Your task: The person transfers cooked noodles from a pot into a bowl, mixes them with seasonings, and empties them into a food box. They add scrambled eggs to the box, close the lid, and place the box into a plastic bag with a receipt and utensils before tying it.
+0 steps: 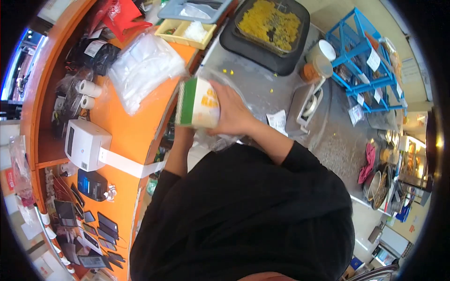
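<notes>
A green and cream carton (200,104) with orange print is held up at the gap between the orange counter and the grey worktop. My right hand (232,110) is closed round its right side, fingers at the upper edge. Beneath the carton, my left hand (184,133) shows only in small part; its fingers are hidden, so I cannot see whether it grips. Thin clear plastic (220,140) hangs about the carton and below my right hand.
On the orange counter (123,122) lie a stack of clear bags (145,65), a white receipt printer (88,144), a card terminal (92,184) and several phones. The grey worktop (253,89) bears a tray of yellow food (269,25), a tape dispenser (304,105) and a blue rack (363,56).
</notes>
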`<state>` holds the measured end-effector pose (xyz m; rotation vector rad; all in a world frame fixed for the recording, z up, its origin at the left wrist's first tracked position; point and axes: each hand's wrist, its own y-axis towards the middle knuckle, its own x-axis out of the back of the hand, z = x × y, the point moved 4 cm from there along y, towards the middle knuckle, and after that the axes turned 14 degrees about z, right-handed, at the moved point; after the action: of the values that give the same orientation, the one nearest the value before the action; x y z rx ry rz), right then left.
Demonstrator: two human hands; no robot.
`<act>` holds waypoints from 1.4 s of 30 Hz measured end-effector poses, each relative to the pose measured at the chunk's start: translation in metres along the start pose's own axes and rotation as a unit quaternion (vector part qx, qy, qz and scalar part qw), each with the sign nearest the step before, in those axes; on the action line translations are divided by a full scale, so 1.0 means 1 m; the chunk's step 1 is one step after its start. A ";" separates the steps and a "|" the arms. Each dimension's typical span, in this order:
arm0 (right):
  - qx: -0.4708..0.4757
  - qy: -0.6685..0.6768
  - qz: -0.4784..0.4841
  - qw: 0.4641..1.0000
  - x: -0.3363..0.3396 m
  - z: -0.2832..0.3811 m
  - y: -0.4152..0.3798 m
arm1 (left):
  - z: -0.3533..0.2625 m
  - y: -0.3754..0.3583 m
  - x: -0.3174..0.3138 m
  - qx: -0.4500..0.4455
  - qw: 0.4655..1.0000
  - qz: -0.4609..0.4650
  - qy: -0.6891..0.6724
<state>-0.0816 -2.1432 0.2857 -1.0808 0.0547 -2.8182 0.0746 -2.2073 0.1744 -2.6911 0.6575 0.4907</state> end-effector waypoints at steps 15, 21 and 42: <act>-0.073 -0.351 0.305 0.882 -0.003 -0.036 0.014 | -0.159 -0.025 -0.044 -0.033 0.980 0.195 0.007; -0.063 -0.276 0.082 0.956 0.131 -0.019 0.161 | -0.121 0.012 -0.003 0.063 0.971 0.192 0.132; -0.030 -0.332 0.001 0.943 0.146 -0.202 0.406 | -0.085 0.035 0.032 0.178 0.973 0.150 -0.002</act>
<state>-0.2826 -2.5661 0.2009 -1.9698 0.0766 -2.3061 0.1056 -2.2813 0.2289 -2.2644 1.0497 0.4043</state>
